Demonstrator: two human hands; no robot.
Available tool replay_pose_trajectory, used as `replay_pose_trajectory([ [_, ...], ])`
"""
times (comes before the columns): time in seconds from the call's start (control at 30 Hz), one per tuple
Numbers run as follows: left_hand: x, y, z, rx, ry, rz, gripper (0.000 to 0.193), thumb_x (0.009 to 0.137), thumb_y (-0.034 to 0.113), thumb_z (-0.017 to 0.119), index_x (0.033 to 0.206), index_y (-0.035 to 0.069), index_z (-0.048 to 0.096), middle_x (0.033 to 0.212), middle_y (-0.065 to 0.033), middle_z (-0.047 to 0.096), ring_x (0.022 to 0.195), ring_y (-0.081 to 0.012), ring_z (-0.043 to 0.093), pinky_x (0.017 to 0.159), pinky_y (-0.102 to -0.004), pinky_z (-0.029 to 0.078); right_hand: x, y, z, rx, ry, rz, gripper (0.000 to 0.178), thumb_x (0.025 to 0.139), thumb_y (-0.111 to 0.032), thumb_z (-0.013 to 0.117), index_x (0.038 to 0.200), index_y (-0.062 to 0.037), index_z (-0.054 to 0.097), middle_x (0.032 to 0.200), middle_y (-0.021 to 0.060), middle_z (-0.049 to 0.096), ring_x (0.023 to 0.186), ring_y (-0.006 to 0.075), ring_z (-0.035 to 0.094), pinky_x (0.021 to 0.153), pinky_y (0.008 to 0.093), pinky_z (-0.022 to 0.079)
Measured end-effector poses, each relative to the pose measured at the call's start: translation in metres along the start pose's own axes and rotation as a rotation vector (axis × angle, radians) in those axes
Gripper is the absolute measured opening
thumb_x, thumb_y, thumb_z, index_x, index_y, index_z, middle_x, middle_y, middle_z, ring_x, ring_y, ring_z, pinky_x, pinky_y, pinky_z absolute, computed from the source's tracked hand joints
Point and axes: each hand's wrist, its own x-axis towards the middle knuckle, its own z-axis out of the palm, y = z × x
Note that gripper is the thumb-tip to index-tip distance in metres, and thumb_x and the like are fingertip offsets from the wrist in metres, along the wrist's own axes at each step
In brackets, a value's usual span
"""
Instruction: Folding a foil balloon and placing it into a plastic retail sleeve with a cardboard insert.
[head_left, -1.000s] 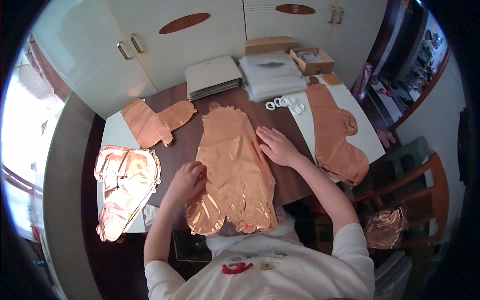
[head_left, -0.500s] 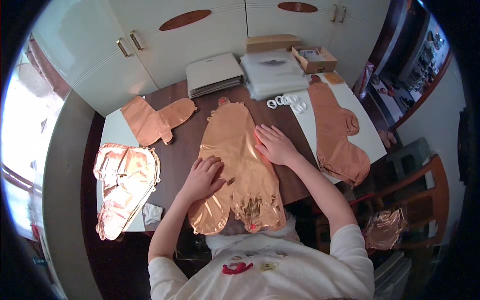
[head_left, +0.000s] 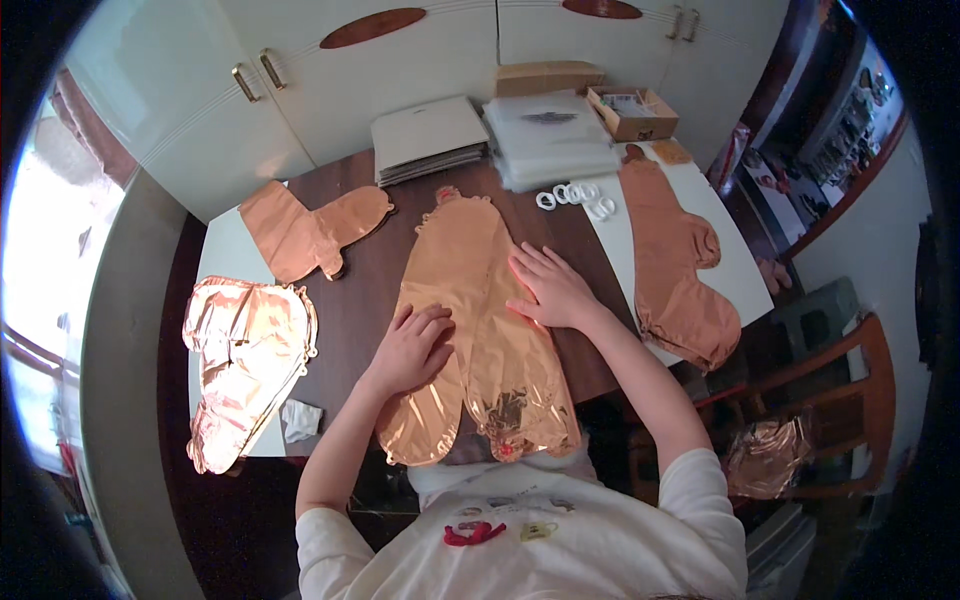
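Note:
A flat, uninflated rose-gold foil balloon [head_left: 460,250] lies lengthwise in front of me, its two rounded lobes hanging near the table's front edge. My left hand [head_left: 412,350] rests on its left side with fingers slightly bent and nothing held. Along the opposite edge, my right hand [head_left: 553,290] lies with fingers stretched out, palm down on the foil. A reddish tab shows at the balloon's far end, and its near right lobe is crinkled and shiny.
Further foil balloons lie at the far left [head_left: 310,230], near left [head_left: 250,345] and right [head_left: 672,260]. Behind them are stacked cards [head_left: 430,140], clear plastic bags [head_left: 550,140], a small cardboard box [head_left: 632,112] and white ribbon rolls [head_left: 575,193]. A crumpled white tissue [head_left: 301,420] sits front left.
The right hand has shifted very slightly along the balloon's edge, and the left has slid a little up and right. The view has moved slightly; both hands remain on the foil.

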Motion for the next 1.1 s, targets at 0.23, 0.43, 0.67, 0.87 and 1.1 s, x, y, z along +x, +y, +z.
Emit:
replay_pose_trajectory([
  [0.23,0.006,-0.001,-0.003,0.014,0.004,0.009,0.029,0.086,0.020,0.057,0.112,0.010,0.053,0.120,-0.0076,0.053,0.120,-0.0234,0.046,0.104,-0.0468,0.029,-0.010,-0.019,0.004,-0.002,-0.091,-0.063,0.079,0.085,-0.055,0.049,0.141,-0.0029,0.029,0.148,0.0133,0.028,0.139,0.0258,0.020,0.114,0.0431,0.012],
  [0.43,0.006,-0.004,-0.003,-0.036,0.000,0.003,0.027,0.085,0.020,0.057,0.110,0.009,0.054,0.120,-0.0083,0.053,0.118,-0.0239,0.047,0.103,-0.0469,0.029,-0.011,-0.023,0.008,-0.042,-0.065,-0.100,0.079,0.085,-0.056,0.048,0.142,-0.0045,0.029,0.147,0.0128,0.029,0.138,0.0264,0.022,0.113,0.0442,0.012],
  [0.67,0.008,0.005,-0.008,-0.056,-0.038,-0.023,0.030,0.083,0.023,0.060,0.108,0.008,0.054,0.117,-0.0094,0.053,0.112,-0.0260,0.050,0.100,-0.0477,0.031,-0.011,-0.029,0.006,-0.072,-0.082,-0.101,0.077,0.086,-0.055,0.046,0.142,-0.0058,0.029,0.148,0.0117,0.027,0.139,0.0251,0.020,0.113,0.0460,0.013],
  [0.87,0.002,-0.002,-0.012,0.037,0.020,-0.102,0.040,0.082,0.029,0.061,0.114,0.007,0.053,0.123,-0.0102,0.051,0.119,-0.0275,0.047,0.103,-0.0472,0.030,-0.010,-0.030,0.002,-0.061,-0.068,-0.111,0.077,0.085,-0.057,0.046,0.141,-0.0065,0.031,0.147,0.0123,0.029,0.138,0.0267,0.023,0.112,0.0470,0.015],
  [1.1,0.014,-0.007,-0.004,0.078,-0.022,-0.115,0.044,0.085,0.033,0.057,0.120,0.007,0.051,0.131,-0.0113,0.047,0.127,-0.0248,0.040,0.105,-0.0490,0.028,-0.013,-0.034,-0.001,-0.098,-0.074,-0.106,0.082,0.083,-0.058,0.048,0.143,-0.0068,0.026,0.148,0.0135,0.026,0.138,0.0289,0.021,0.113,0.0457,0.013],
])
